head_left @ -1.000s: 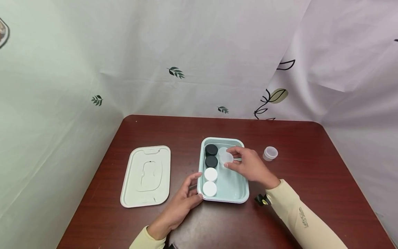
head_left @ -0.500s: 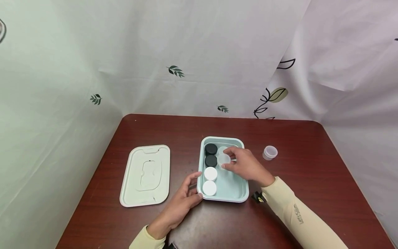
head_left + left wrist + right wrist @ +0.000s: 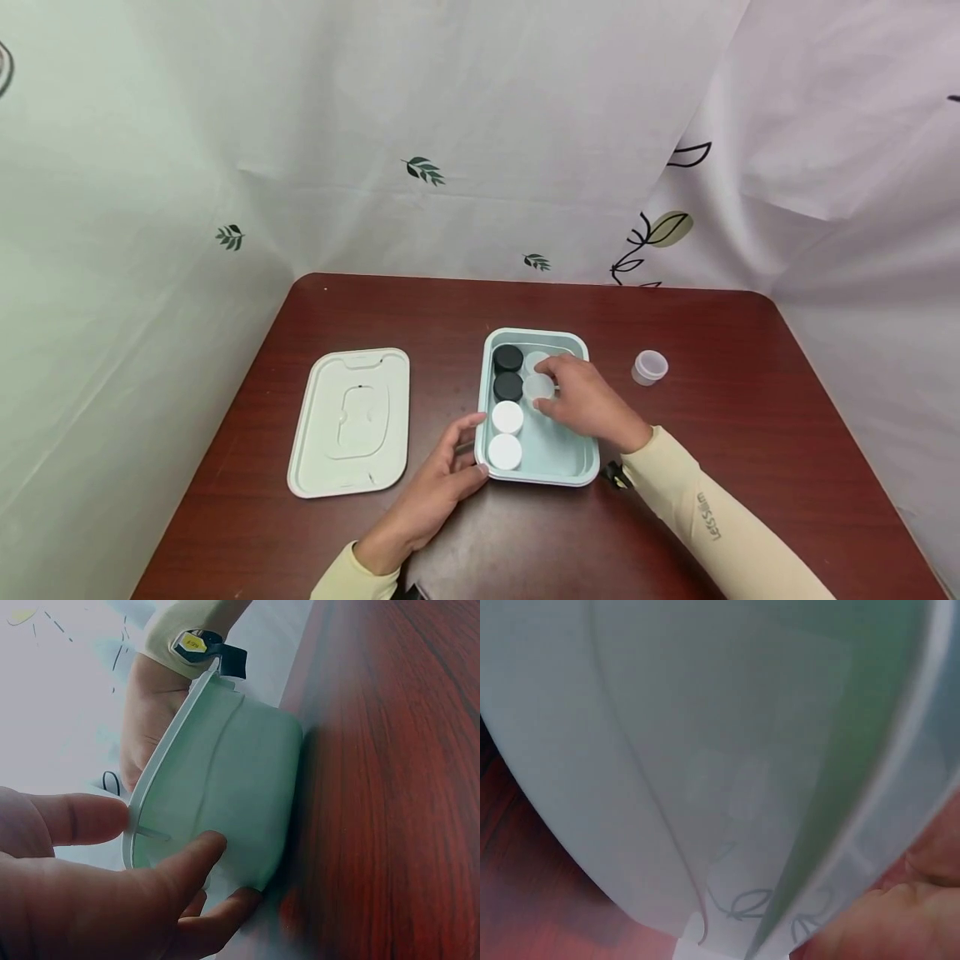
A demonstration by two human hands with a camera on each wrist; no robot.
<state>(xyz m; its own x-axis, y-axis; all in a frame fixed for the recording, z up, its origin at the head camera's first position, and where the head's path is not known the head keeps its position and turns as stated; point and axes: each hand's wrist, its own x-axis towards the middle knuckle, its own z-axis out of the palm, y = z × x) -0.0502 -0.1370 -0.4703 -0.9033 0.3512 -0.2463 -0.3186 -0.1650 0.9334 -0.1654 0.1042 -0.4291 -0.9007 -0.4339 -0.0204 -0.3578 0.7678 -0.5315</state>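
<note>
A pale blue-green rectangular plastic tub (image 3: 555, 454) stands on the table. My left hand (image 3: 437, 490) rests against its near left corner; in the left wrist view, its fingertips touch the rim and outer wall. Inside the tub, my right hand (image 3: 588, 404) pinches a small clear round container (image 3: 537, 389) between thumb and fingers. Another clear container (image 3: 535, 362) sits behind that one, partly hidden by the fingers. Along the tub's left side are two black round lids (image 3: 507, 387) and two white ones (image 3: 507, 417). The right wrist view shows mostly the tub's wall (image 3: 705, 787), blurred.
A white rectangular lid (image 3: 350, 423) lies flat on the dark red table (image 3: 450, 308), left of the tub. Right of the tub stands one more small clear round container (image 3: 649, 367). A white patterned cloth (image 3: 480, 133) hangs behind the table.
My right hand has moved slightly left and lowered the clear container into place beside the nearer black lid. The left hand has stayed at the tub's corner.
</note>
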